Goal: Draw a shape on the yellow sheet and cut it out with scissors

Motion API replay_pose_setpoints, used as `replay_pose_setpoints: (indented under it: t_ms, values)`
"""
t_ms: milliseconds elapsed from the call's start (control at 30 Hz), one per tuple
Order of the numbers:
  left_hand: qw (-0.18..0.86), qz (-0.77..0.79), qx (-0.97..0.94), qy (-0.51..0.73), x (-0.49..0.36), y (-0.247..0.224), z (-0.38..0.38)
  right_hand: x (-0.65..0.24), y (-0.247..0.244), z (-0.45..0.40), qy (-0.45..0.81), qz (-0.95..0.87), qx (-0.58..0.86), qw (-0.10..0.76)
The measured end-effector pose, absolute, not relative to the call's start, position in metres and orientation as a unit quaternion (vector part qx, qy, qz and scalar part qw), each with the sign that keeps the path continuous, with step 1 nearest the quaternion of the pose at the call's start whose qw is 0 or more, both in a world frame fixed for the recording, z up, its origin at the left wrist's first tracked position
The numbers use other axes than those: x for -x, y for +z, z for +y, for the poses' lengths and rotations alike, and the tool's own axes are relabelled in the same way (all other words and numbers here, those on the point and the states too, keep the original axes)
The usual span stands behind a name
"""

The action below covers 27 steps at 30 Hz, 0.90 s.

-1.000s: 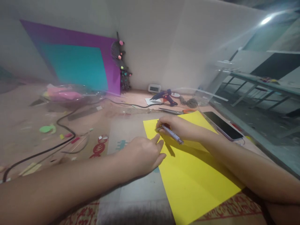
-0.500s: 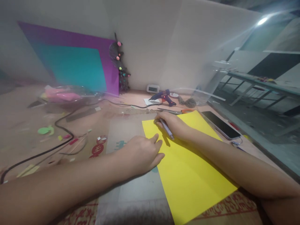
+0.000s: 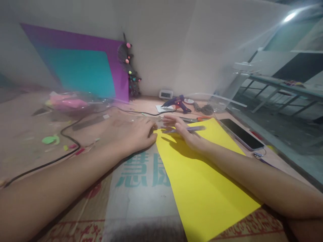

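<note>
A sheet of yellow paper (image 3: 207,188) lies flat on the table, its far left corner at my left fingertips. My left hand (image 3: 141,134) is bent with thumb and index finger at that corner, apparently pinching it; the contact is partly hidden. My right hand (image 3: 186,134) rests over the far part of the sheet, fingers stretched toward the left. A purplish pen (image 3: 196,128), blurred by motion, is held across it by the thumb. Under the paper's left side is a greyish translucent sheet with green characters (image 3: 136,171).
Behind the paper are orange-handled scissors (image 3: 203,118), a glue gun (image 3: 178,102) with a black cord (image 3: 63,134), and a small white digital clock (image 3: 166,94). A phone (image 3: 242,134) lies at right. Paper scraps (image 3: 49,139) and a plastic bag (image 3: 68,101) are at left.
My left hand has moved away from me, from the sheet's left edge to its far corner. The right hand's fingers have straightened, and the pen has swung from pointing down to lying sideways.
</note>
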<state>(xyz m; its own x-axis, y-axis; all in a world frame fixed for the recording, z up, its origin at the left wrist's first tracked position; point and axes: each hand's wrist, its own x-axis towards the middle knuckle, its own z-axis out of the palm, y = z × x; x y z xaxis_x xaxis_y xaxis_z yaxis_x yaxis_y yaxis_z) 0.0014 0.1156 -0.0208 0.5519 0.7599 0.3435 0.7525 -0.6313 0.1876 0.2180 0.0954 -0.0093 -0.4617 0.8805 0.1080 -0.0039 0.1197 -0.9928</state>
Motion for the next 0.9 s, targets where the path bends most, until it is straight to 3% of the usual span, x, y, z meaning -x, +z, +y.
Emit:
replay_pose_setpoints:
  t_ms: [267, 467, 700, 900]
  values:
    - [0.025, 0.431, -0.880, 0.198, -0.0021, -0.0190, 0.1177, -0.2268, -0.0107, 0.1021, 0.387, -0.707, 0.411, 0.426]
    - [0.026, 0.433, -0.879, 0.199, -0.0016, -0.0204, 0.1184, -0.2220, -0.0089, 0.1023, 0.415, -0.693, 0.464, 0.363]
    - [0.031, 0.433, -0.878, 0.199, -0.0018, -0.0200, 0.1180, -0.2211, -0.0108, 0.1058, 0.299, -0.731, 0.504, 0.350]
    - [0.035, 0.430, -0.878, 0.209, -0.0021, -0.0211, 0.1187, -0.2200, -0.0087, 0.1045, 0.283, -0.750, 0.501, 0.325]
